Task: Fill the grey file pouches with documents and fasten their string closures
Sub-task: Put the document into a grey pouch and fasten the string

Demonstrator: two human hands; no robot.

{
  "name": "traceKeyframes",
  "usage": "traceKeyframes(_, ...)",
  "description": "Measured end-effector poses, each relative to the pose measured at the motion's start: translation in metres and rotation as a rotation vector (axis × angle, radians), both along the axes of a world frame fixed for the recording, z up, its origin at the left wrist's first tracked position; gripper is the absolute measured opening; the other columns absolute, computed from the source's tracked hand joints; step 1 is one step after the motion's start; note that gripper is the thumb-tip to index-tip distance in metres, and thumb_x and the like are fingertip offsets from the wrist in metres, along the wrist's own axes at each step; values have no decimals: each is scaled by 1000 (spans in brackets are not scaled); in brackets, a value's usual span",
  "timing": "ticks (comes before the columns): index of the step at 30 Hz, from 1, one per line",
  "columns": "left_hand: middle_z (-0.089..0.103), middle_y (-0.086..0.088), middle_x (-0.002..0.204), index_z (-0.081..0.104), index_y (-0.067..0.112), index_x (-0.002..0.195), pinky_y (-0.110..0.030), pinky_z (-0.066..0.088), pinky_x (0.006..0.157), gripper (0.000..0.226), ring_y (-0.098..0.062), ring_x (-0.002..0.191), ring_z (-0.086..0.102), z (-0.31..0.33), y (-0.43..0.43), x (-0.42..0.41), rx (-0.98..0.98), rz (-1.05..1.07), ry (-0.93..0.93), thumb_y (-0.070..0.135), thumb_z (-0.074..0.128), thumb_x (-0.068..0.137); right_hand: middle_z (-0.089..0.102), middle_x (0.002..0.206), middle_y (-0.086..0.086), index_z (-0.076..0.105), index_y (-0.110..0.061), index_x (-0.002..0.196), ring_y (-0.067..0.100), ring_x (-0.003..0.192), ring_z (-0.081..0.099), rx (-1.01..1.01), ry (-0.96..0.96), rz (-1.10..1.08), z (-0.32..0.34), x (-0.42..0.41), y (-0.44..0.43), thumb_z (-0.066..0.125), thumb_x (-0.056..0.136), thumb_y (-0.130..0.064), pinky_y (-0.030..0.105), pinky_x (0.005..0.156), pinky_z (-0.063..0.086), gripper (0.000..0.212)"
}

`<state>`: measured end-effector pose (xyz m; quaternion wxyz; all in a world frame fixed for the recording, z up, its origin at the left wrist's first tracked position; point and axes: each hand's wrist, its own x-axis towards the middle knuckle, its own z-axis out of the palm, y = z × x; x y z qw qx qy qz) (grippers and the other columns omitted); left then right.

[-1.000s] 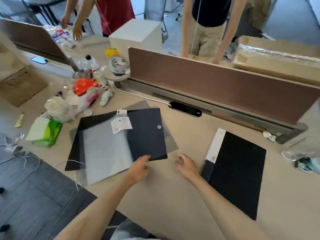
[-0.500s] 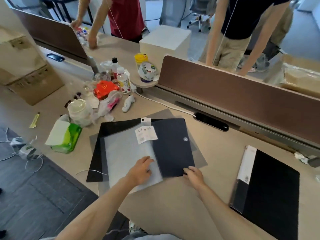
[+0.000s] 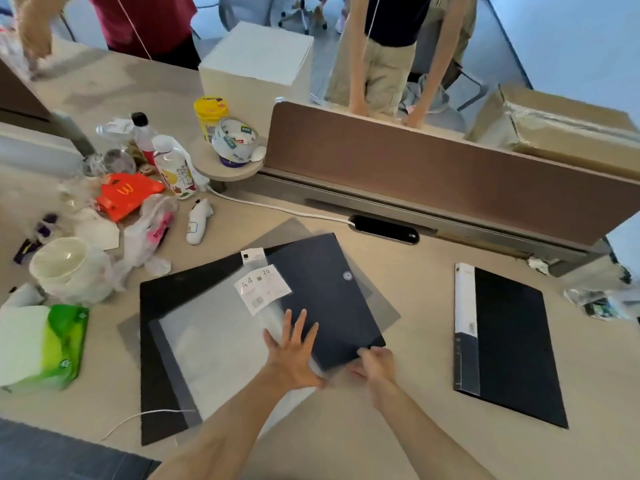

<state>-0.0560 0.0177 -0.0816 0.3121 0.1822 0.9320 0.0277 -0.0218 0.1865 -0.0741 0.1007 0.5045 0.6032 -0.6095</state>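
Note:
A dark file pouch (image 3: 322,296) with a round button (image 3: 347,275) lies on top of a pile in front of me. Under it lie a translucent sleeve (image 3: 214,344) with an A4 label (image 3: 263,289), a black sheet (image 3: 162,306) and a grey pouch (image 3: 377,299). My left hand (image 3: 292,351) lies flat, fingers spread, on the sleeve and the dark pouch's near edge. My right hand (image 3: 375,367) pinches the dark pouch's near corner. A black folder with a white spine (image 3: 512,341) lies to the right.
Clutter fills the left side: a tissue pack (image 3: 45,344), a white cup (image 3: 62,265), an orange bag (image 3: 126,194), bottles (image 3: 175,168). A brown divider (image 3: 433,168) runs along the back, two people behind it. A white string (image 3: 145,415) trails off the near edge.
The view has moved closer to the pile. My left hand slid up onto the sleeve and spread flat. My right hand moved left from the bare table to the dark pouch's near corner.

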Motion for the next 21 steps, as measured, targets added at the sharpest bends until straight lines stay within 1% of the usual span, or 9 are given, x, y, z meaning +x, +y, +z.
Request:
traceKeyframes(2, -27, -3, 158, -10, 28, 151, -73, -4, 107, 120, -33, 141, -33, 1, 0, -3, -19, -27, -13, 79, 54, 62, 61, 74, 17, 49, -3, 94, 31, 60, 62, -84, 24, -132, 5, 1, 4, 60, 86, -4, 38, 61, 54, 14)
traceKeyframes(4, -25, -2, 158, -10, 28, 151, -71, -4, 108, 119, -32, 142, -31, 4, 1, -4, -8, -37, -9, 77, 55, 64, 64, 76, 17, 49, -4, 88, 27, 57, 60, -175, 48, -165, 13, 0, 9, 63, 88, -11, 33, 56, 49, 15)
traceKeyframes(8, -21, 0, 160, -8, 26, 151, -65, -3, 113, 115, -27, 145, -26, 18, 3, 6, 96, -16, -28, 72, 57, 68, 69, 83, 12, 61, -5, 94, 26, 69, 67, -275, 107, 46, 27, -8, 22, 65, 87, -29, 31, 61, 49, 24)
traceKeyframes(11, -16, 1, 161, -6, 24, 152, -62, 1, 114, 104, -24, 147, -19, 36, 6, 17, 115, -28, -22, 57, 60, 79, 69, 99, 14, 59, -7, 100, 31, 86, 69, -400, 234, 76, 44, -22, 31, 61, 91, -23, 35, 73, 55, 19)
traceKeyframes(13, -11, 1, 162, -3, 22, 152, -60, 5, 116, 91, -22, 149, -13, 48, 10, 27, 132, 8, 17, 34, 58, 86, 68, 108, 15, 53, -7, 110, 33, 88, 70, -428, 290, 109, 54, -33, 40, 57, 94, -20, 39, 72, 58, 21)
traceKeyframes(15, -5, 3, 162, 2, 22, 153, -56, 8, 118, 84, -20, 149, -9, 59, 12, 40, 180, 86, 65, 15, 53, 86, 68, 110, 16, 47, -3, 119, 32, 83, 73, -360, 285, 229, 64, -39, 49, 52, 97, -17, 36, 62, 59, 27)
traceKeyframes(16, -2, 4, 162, 6, 22, 152, -54, 9, 119, 83, -19, 150, -6, 64, 12, 45, 212, 135, 92, 10, 52, 84, 69, 110, 17, 44, -1, 122, 30, 77, 74, -318, 279, 295, 69, -41, 52, 49, 98, -14, 33, 57, 59, 28)
traceKeyframes(19, 4, 6, 161, 16, 24, 150, -40, 17, 121, 79, -18, 149, 2, 76, 9, 56, 325, 326, 159, 6, 52, 83, 70, 103, 17, 40, 1, 124, 24, 61, 73, -258, 278, 467, 94, -43, 61, 41, 98, -5, 26, 47, 57, 27)
traceKeyframes(21, 6, 2, 161, 18, 23, 150, -33, 19, 120, 80, -20, 148, 8, 86, 6, 62, 385, 431, 196, 7, 55, 81, 69, 103, 19, 42, 4, 126, 24, 61, 74, -286, 310, 532, 111, -45, 69, 40, 97, -2, 24, 47, 57, 30)
